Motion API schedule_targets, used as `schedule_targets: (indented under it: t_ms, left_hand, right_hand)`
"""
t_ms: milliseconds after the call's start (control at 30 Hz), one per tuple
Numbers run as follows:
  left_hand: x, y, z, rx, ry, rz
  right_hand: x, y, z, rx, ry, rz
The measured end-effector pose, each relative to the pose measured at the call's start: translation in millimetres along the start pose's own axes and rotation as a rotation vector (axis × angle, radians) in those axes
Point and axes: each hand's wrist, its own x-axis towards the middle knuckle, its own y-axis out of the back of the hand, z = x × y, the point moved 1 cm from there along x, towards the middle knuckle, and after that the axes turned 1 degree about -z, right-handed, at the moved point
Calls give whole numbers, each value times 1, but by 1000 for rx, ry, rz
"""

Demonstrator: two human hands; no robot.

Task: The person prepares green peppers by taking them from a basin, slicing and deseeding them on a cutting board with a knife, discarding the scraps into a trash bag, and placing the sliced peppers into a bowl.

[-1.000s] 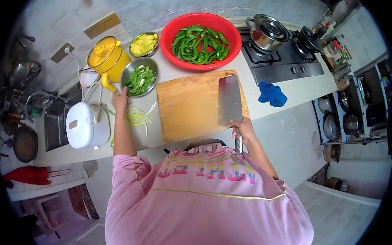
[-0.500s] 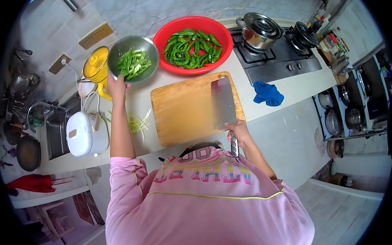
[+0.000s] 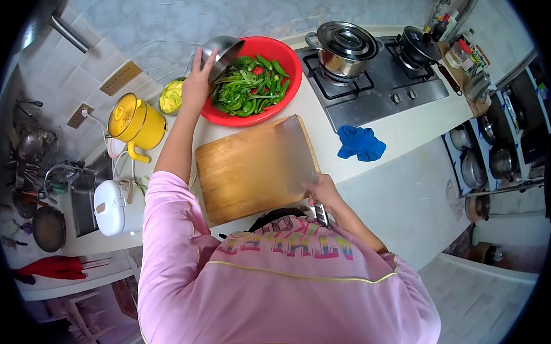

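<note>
My left hand (image 3: 198,84) grips a steel bowl (image 3: 227,52) and holds it tipped on its side over the left of a red basin (image 3: 295,82). In the basin lie whole green peppers (image 3: 278,87), with sliced green pepper strips (image 3: 237,86) heaped on the left. My right hand (image 3: 325,193) is closed round the handle of a cleaver (image 3: 295,142), whose broad blade is over the right side of a wooden cutting board (image 3: 229,182). The board's top carries no food that I can see.
Left of the basin are a bowl of yellow-green pieces (image 3: 171,97), a yellow electric pot (image 3: 136,123) and a white appliance (image 3: 111,207) by the sink. A lidded steel pot (image 3: 343,53) and a black pan (image 3: 418,46) sit on the stove; a blue cloth (image 3: 361,143) lies before it.
My left hand has carried the steel bowl rightward to the basin and tipped it; the sliced strips are now in the basin. The cleaver stays in my right hand at the board.
</note>
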Motion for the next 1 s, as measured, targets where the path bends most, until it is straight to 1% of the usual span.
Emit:
schedule_targets:
  t_ms: [33, 167, 233, 333, 400, 433, 533, 567, 667, 767, 867, 900, 967, 1000]
  left_hand:
    - [1, 3, -2, -21, 48, -13]
    - [-10, 5, -28, -180, 220, 315]
    - [-35, 9, -51, -229, 317, 449]
    - [-86, 17, -62, -1135, 957, 391]
    - [-120, 23, -64, -1193, 1028, 430]
    - [-141, 21, -74, -1206, 1061, 387]
    - [-197, 16, -92, -1297, 1242, 410]
    - [-212, 14, -94, -1328, 1262, 440]
    - [-253, 1, -111, -1368, 1439, 365]
    - [-275, -14, -116, -1352, 1494, 331]
    - [-289, -27, -129, -1410, 1556, 282]
    - [-290, -28, -128, -1380, 1514, 293]
    - [-313, -46, -165, -1132, 1515, 70]
    - [-310, -47, -158, -590, 1307, 156]
  right_hand:
    - [2, 2, 1, 6, 4, -2]
    - [6, 8, 1, 28, 6, -16]
    - [7, 11, -1, 56, -5, -33]
    - [10, 11, -5, 113, -29, -66]
    - [19, 15, 3, 140, -54, -72]
    - [24, 16, 3, 131, -93, -95]
    - [28, 10, 0, 165, -118, -81]
    - [34, 11, 7, 173, -101, -80]
    - [38, 4, 3, 165, -113, -41]
    - [40, -1, -2, 158, -80, -36]
    - [39, -4, -4, 156, -60, -29]
    - [39, -4, -4, 153, -56, -29]
    - [36, -5, -7, 140, -46, -37]
    - [35, -5, -9, 133, -41, -41]
